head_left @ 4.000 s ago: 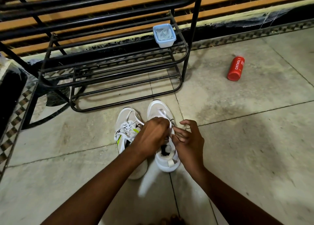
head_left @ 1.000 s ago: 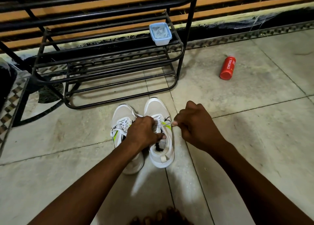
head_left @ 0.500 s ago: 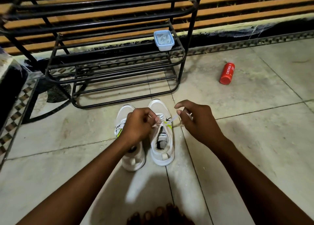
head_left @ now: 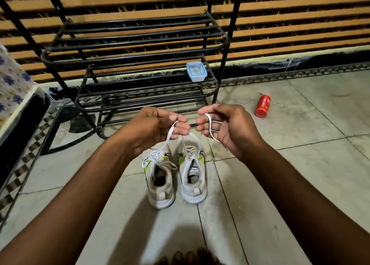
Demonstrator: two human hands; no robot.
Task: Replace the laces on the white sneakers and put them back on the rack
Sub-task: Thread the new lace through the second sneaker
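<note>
Two white sneakers with yellow-green accents stand side by side on the tiled floor, heels toward me: the left sneaker (head_left: 159, 176) and the right sneaker (head_left: 191, 174). A white lace (head_left: 200, 139) runs up from the right sneaker's eyelets to both hands. My left hand (head_left: 154, 128) pinches one lace end above the shoes. My right hand (head_left: 224, 126) holds the other end, looped around its fingers. The black metal shoe rack (head_left: 140, 80) stands just behind the shoes, its shelves holding no shoes.
A small blue-rimmed plastic container (head_left: 196, 71) sits on the rack's right side. A red bottle (head_left: 262, 105) lies on the floor to the right. A patterned cloth-covered surface (head_left: 12, 88) is at the left edge. My toes (head_left: 186, 257) show at the bottom.
Both hands have risen from the right sneaker's tongue and drawn apart, pulling the lace ends up above the shoes. The view tilted up, showing more of the rack.
</note>
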